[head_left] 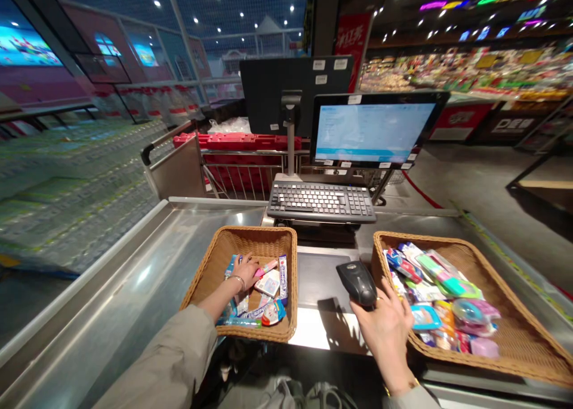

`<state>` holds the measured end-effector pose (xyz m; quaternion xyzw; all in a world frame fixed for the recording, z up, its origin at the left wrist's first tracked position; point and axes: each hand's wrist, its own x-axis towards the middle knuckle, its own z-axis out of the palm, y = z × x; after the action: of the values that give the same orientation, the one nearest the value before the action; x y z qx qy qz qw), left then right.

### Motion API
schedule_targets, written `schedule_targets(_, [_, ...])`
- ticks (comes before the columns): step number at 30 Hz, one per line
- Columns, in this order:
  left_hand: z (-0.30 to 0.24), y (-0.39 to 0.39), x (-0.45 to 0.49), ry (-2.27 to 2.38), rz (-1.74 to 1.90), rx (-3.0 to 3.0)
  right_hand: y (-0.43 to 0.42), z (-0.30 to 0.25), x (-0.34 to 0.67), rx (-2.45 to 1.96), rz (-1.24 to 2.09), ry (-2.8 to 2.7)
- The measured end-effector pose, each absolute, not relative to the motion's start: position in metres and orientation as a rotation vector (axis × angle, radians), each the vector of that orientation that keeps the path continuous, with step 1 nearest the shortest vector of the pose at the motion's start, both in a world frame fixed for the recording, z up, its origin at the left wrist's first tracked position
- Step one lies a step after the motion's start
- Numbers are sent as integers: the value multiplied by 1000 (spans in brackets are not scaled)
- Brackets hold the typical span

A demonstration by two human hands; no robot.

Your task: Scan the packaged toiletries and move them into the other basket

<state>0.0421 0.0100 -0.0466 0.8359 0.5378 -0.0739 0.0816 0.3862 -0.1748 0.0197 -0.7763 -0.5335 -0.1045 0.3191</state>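
Note:
My left hand [244, 273] reaches into the left wicker basket [290, 242], fingers spread over the small packages. Beside its fingers lies a pink tube-like packet [267, 268]; I cannot tell whether they touch. Around it are a white square pack [268, 283], a purple-and-white candy stick pack [283, 277] and a round blue-and-red packet [273, 312]. My right hand [388, 320] is closed on a black handheld barcode scanner [358, 282], its head over the counter between the baskets. Some of the right fingers are hidden behind the scanner.
The right wicker basket [532, 331] holds many colourful packages [443, 277]. Behind the metal counter [147, 265] stand a keyboard [320, 200] and a lit monitor [371, 129]. A shopping cart [242, 176] with red crates is farther back, and stacked bottles [80, 188] stand left.

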Motion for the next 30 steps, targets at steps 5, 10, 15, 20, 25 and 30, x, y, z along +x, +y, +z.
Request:
schedule_targets(5, [-48, 12, 41, 1624, -201, 2468, -176, 23, 387, -2049, -279, -1398])
schedule_targets(10, [-53, 16, 40, 1698, -196, 2384, -177, 23, 387, -2064, -245, -1388])
schedule_targets(15, [-52, 13, 43, 1701, -228, 2324, -177, 21, 386, -2062, -257, -1400])
schedule_targets(20, [-45, 7, 44, 1762, -239, 2305, -177, 22, 385, -2076, -240, -1406])
schedule_targets(25, [-43, 0, 47, 1750, -268, 2330, -178, 22, 385, -2062, -249, -1410])
schedule_targets(30, [-40, -4, 55, 1816, -275, 2341, -180, 21, 387, -2046, -257, -1403])
